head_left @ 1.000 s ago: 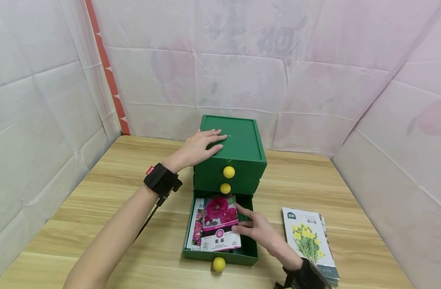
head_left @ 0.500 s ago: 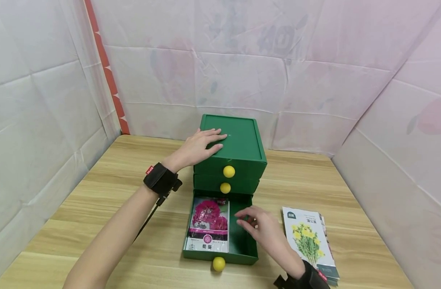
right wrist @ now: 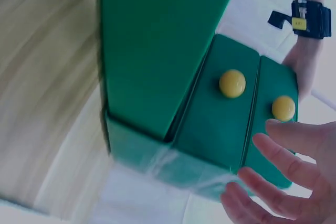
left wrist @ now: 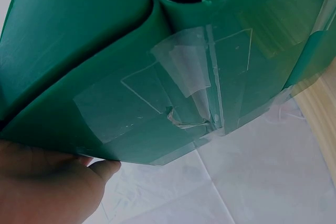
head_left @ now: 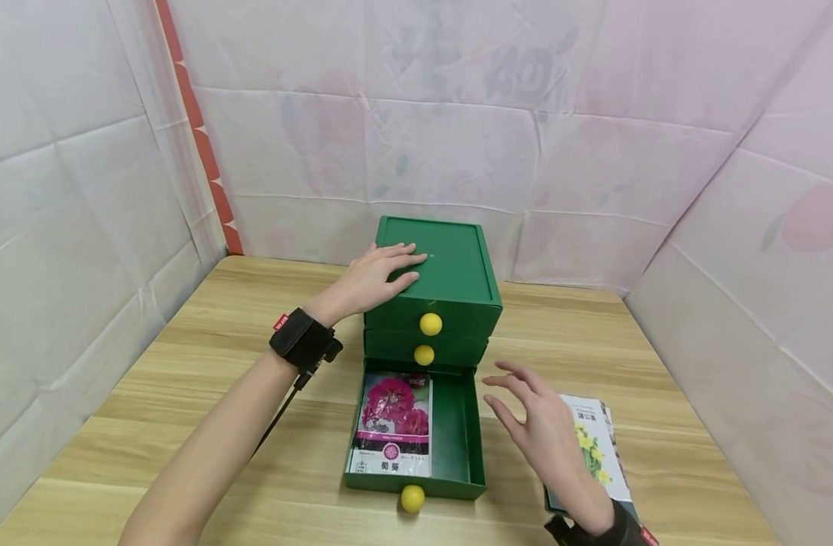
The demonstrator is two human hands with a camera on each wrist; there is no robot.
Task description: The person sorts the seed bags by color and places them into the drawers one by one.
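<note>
atop the green drawer box, left hand flat, right hand spread, empty, hovering beside open drawer

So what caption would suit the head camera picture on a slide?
Left hand resting on a green drawer box; right hand open beside the bottom drawer holding a seed packet.

Black wrist straps, red tags, cable.

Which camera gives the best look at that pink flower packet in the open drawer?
The head view: the pink flower packet lies flat, fully visible, in the bottom drawer. Neither wrist view shows it, only the cabinet's green walls.
</note>
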